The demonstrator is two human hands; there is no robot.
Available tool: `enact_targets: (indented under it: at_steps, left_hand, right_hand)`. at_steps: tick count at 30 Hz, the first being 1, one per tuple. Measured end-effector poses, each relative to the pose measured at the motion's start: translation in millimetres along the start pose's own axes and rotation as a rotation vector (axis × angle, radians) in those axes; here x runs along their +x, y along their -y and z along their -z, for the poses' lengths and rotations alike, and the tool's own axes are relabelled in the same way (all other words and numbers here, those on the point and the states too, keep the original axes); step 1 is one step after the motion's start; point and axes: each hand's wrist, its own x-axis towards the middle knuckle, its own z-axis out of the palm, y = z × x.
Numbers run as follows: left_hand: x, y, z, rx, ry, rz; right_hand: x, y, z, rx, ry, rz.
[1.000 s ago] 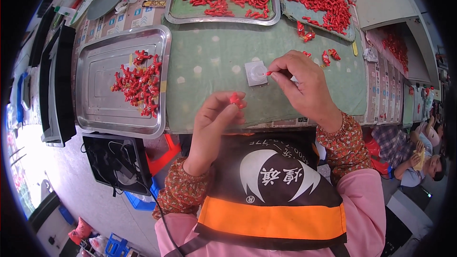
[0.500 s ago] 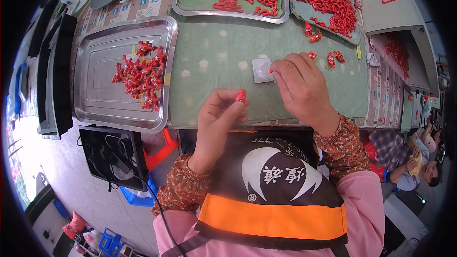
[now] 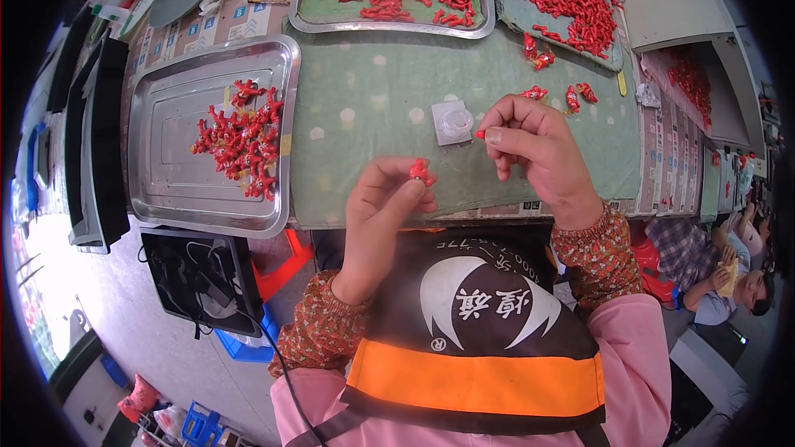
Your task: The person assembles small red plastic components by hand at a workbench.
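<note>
Between the thumb and fingers of my left hand (image 3: pixel 385 199) is a small red figurine (image 3: pixel 419 170), held upright just past the table's near edge. My right hand (image 3: pixel 534 149) pinches a tiny red piece (image 3: pixel 480 134) at its fingertips; the piece is too small to name. Close by those fingertips, a small white square holder with a round clear cup (image 3: pixel 453 122) sits on the green dotted cloth (image 3: pixel 356 74). Several finished-looking red and gold figurines (image 3: pixel 573 98) lie on the cloth beyond my right hand.
To the left stands a metal tray (image 3: pixel 166 116) with a heap of red figurines (image 3: pixel 240 141). A second tray (image 3: pixel 489 21) and a blue-green board (image 3: pixel 609 54) at the back carry many red pieces. A white box (image 3: pixel 675 0) stands far right. Another person (image 3: pixel 716 273) sits at the right.
My right hand has turned and drawn back slightly from the white holder, the tiny red piece still in its fingertips. My left hand keeps the figurine nearly in place. The whole view has shifted slightly.
</note>
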Motion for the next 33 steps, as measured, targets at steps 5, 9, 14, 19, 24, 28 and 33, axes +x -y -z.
enact_targets:
  at_steps: [5,9,14,19,24,28,33]
  left_hand:
    - [0,4,-2,-0.008,0.012,-0.034]
    - [2,7,-4,0.005,0.011,-0.039]
    - [-2,11,-3,-0.001,-0.002,-0.167]
    - [-2,18,-1,0.03,0.027,-0.298]
    - [1,29,8,0.126,0.066,-0.446]
    - [1,28,8,0.211,0.074,-0.544]
    - [0,30,10,0.316,0.049,-0.594]
  right_hand:
    - [-6,-7,-4,0.267,0.026,-0.187]
    - [-12,-11,-9,0.308,0.074,-0.183]
    - [-23,-12,-25,0.252,0.132,-0.072]
    - [-29,-12,-40,0.19,0.153,-0.002]
    - [-31,-15,-47,0.204,0.152,0.013]
    - [-32,-17,-51,0.18,0.145,0.051]
    - [-33,-20,-53,0.144,0.133,0.092]
